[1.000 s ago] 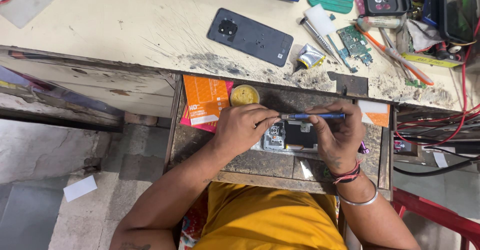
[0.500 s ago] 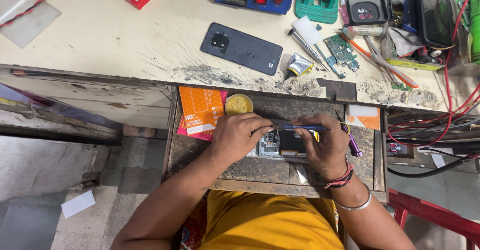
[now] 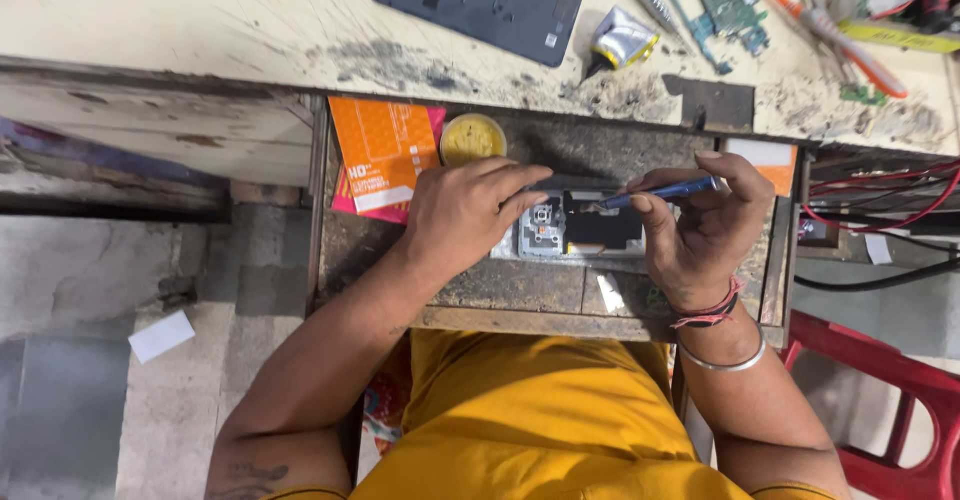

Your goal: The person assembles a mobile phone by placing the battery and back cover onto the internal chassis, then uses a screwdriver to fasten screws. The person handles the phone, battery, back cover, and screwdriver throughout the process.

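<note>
Opened phone [image 3: 580,228] is lying flat in the pulled-out drawer [image 3: 340,250], back removed, small board and dark battery area exposed. Orange packet [image 3: 385,155] is sitting at 9 o'clock of it, yellow tin [image 3: 473,138] at 10 o'clock. Left hand [image 3: 462,215] is pressing down on the phone's left end, fingers [image 3: 515,185] spread flat over it. Right hand [image 3: 700,225] is pinching a blue screwdriver [image 3: 660,194], tip touching the phone's top edge. Judging it light, stiff, fragile inside; best gripped by the frame edges. Dark intact phone [image 3: 478,5] is lying on the desk [image 3: 180,20] at 12 o'clock.
</note>
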Demonstrator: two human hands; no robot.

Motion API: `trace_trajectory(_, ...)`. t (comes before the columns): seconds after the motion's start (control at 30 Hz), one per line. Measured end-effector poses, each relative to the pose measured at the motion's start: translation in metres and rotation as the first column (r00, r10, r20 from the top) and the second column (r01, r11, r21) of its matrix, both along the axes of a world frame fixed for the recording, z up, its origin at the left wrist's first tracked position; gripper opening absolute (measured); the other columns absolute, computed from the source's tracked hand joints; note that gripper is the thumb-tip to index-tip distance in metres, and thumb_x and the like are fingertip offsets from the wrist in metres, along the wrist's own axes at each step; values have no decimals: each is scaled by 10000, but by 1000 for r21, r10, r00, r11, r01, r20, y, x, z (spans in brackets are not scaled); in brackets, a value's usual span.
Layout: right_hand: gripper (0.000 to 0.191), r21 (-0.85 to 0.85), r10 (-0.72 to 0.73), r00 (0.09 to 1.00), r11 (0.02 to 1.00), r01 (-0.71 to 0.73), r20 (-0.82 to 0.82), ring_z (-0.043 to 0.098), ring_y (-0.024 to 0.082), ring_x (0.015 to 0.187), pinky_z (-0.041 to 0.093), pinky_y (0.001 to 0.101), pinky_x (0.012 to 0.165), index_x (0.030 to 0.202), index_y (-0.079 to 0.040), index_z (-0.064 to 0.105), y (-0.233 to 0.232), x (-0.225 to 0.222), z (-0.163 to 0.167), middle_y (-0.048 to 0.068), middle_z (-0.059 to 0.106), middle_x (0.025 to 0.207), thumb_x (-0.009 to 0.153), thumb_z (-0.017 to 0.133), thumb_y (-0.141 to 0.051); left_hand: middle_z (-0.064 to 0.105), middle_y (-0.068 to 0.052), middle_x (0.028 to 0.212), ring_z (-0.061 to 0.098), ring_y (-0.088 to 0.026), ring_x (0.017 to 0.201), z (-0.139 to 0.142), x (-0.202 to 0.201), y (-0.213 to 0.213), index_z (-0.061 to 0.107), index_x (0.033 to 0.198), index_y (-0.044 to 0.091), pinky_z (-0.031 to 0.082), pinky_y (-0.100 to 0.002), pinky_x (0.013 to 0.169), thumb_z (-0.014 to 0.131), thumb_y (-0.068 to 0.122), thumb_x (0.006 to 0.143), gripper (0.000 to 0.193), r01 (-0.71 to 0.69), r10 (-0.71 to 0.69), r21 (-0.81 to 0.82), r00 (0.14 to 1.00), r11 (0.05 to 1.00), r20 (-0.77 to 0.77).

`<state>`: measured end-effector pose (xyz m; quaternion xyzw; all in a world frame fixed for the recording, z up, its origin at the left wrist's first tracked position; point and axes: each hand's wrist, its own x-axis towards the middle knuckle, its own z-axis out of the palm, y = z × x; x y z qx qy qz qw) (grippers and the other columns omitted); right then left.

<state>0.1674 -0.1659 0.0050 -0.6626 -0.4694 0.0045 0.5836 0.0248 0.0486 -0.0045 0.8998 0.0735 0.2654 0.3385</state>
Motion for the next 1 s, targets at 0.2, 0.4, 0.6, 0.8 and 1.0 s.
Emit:
trace_trajectory(0.2,475,-135,96,991,987,-83,91,769,258,919,640,316,782,1359,9,423,2,-6,9,182,702,1014,1020,756,-12,777,-10,968,746,-206,777,3,-1,0,785,1107,176,593,-354,661,829,232,833,283,38,-41,-32,995,999,-94)
trace_trajectory(0.4,392,-309,166,945,948,-75,282,788,254,893,600,313,766,1150,1,590,6,-3,21,154,766,950,890,863,-107,775,-5,942,749,-144,766,-11,8,0,771,1075,133,611,-316,687,839,183,834,255,109,-101,28,975,994,-198)
trace_trajectory(0.6,374,-285,192,933,953,-103,304,788,242,879,602,310,739,1104,-44,610,12,-7,19,114,765,916,877,884,-161,782,-4,975,755,-150,801,-18,8,-1,774,1095,132,614,-317,703,839,158,802,301,117,-110,49,984,992,-138)
trace_trajectory(0.8,365,-271,229,928,951,-149,294,789,239,865,605,310,718,1091,-39,599,15,-11,15,102,768,923,887,869,-175,786,-1,1023,762,-156,830,-15,6,-1,769,1134,141,622,-319,732,843,114,754,388,111,-102,53,982,992,-156)
trace_trajectory(1.0,348,-269,270,923,943,-196,274,789,235,866,608,309,726,1085,-50,620,21,-13,18,92,768,933,880,874,-169,781,-7,1029,761,-158,792,-12,8,-1,766,1148,151,621,-319,700,850,138,773,384,99,-90,45,983,994,-162)
